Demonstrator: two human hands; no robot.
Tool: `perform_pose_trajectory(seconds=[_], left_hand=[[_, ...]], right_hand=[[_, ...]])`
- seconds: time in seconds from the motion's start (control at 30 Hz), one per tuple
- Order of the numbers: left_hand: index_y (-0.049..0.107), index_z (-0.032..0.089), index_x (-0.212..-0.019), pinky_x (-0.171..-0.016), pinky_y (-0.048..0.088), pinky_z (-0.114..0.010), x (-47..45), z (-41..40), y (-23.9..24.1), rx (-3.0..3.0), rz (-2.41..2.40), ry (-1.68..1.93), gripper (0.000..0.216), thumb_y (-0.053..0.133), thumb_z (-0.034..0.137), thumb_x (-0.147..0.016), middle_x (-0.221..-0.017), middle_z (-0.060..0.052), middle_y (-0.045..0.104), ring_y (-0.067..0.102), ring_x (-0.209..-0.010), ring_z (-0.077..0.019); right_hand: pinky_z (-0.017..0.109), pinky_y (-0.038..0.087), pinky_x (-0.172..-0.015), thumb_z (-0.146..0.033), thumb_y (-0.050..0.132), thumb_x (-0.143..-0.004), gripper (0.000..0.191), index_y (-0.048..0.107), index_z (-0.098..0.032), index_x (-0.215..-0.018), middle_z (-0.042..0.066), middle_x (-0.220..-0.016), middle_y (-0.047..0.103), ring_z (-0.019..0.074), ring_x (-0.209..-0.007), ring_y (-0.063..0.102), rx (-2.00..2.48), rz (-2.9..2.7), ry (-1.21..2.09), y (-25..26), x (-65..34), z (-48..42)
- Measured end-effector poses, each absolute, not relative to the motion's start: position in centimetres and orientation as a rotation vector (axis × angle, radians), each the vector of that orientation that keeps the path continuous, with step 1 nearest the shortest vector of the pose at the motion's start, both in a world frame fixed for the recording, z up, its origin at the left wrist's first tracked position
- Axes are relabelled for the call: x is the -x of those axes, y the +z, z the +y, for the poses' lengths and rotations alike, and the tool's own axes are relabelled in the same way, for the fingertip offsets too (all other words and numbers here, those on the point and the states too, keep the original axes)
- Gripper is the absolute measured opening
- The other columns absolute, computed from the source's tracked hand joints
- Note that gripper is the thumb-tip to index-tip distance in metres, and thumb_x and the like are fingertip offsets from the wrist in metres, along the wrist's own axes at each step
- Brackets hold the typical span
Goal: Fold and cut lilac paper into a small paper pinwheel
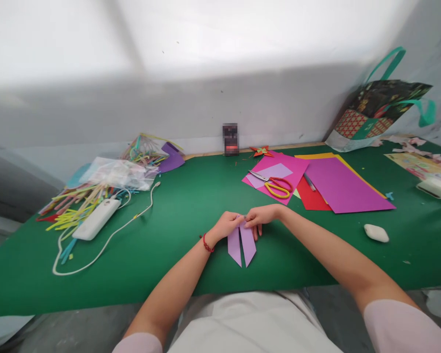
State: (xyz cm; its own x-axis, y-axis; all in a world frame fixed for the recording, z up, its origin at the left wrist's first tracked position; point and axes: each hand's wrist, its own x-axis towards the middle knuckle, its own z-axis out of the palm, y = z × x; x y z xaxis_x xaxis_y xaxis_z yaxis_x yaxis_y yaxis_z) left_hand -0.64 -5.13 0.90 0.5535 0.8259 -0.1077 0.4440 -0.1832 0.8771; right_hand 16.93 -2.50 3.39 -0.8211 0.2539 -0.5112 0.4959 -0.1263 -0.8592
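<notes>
A folded piece of lilac paper [247, 247] lies near the front of the green table, its two pointed strips facing me with a narrow gap between them. My left hand [226, 225] pinches its far end from the left, a red bead bracelet on the wrist. From the right, my right hand [260, 217] grips the same end, thumb and forefinger closed and the other fingers curled down beside the paper. Both sets of fingertips meet there and hide the top of the fold.
Yellow-and-red-handled scissors [275, 185] rest on pink and lilac sheets, beside a large purple sheet [347, 184]. A white power bank [97, 219] with its cable, paper strips [68, 211] and a plastic bag [121, 171] lie left. A white case [376, 233] and tote bag [375, 110] are right.
</notes>
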Motion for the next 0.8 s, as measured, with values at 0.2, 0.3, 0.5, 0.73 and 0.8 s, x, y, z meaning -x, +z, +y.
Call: perform_pose_trajectory(seconds=[0.2,0.3,0.5,0.73,0.8], left_hand=[[0.040,0.016,-0.052,-0.050,0.022,-0.023,0.92,-5.05,0.88,-1.912,1.072,0.523,0.040,0.035,0.046,-0.077,-0.050,0.004,0.034,0.028,-0.051,-0.0082],[0.039,0.016,-0.052,-0.050,0.021,-0.023,0.97,-5.08,0.97,-1.930,1.093,0.504,0.040,0.035,0.046,-0.078,-0.050,0.004,0.032,0.028,-0.051,-0.0083],[0.035,0.017,-0.051,-0.049,0.020,-0.023,1.01,-5.08,1.18,-1.951,1.101,0.469,0.039,0.035,0.044,-0.079,-0.050,0.005,0.030,0.026,-0.050,-0.0078],[0.035,0.017,-0.052,-0.050,0.021,-0.023,1.15,-5.04,1.12,-1.952,1.092,0.455,0.041,0.034,0.047,-0.079,-0.051,0.005,0.031,0.026,-0.052,-0.0083],[0.036,0.017,-0.052,-0.050,0.021,-0.023,1.16,-5.01,0.93,-1.948,1.086,0.473,0.041,0.033,0.046,-0.080,-0.051,0.005,0.031,0.027,-0.052,-0.0086]], right_hand=[[0.025,0.048,-0.052,-0.062,0.053,-0.073,0.051,0.049,-0.015,-0.056,0.002,-0.048,0.061,0.0103,-0.044,0.057,-0.988,2.086,-1.932,3.36,-16.54,-2.99],[0.025,0.047,-0.052,-0.059,0.050,-0.077,0.049,0.049,-0.014,-0.056,0.002,-0.047,0.061,0.0098,-0.043,0.056,-0.998,2.125,-1.900,3.37,-16.38,-3.08],[0.024,0.045,-0.051,-0.060,0.048,-0.076,0.049,0.050,-0.014,-0.059,0.002,-0.048,0.062,0.0096,-0.043,0.056,-0.949,2.118,-1.944,3.31,-16.46,-3.18],[0.024,0.046,-0.054,-0.058,0.045,-0.081,0.047,0.047,-0.015,-0.061,0.001,-0.047,0.061,0.0098,-0.044,0.057,-1.001,2.136,-1.951,2.79,-16.60,-3.47],[0.024,0.046,-0.053,-0.057,0.045,-0.081,0.045,0.045,-0.016,-0.062,-0.001,-0.046,0.060,0.0097,-0.043,0.057,-1.014,2.137,-1.957,2.75,-16.63,-3.51]])
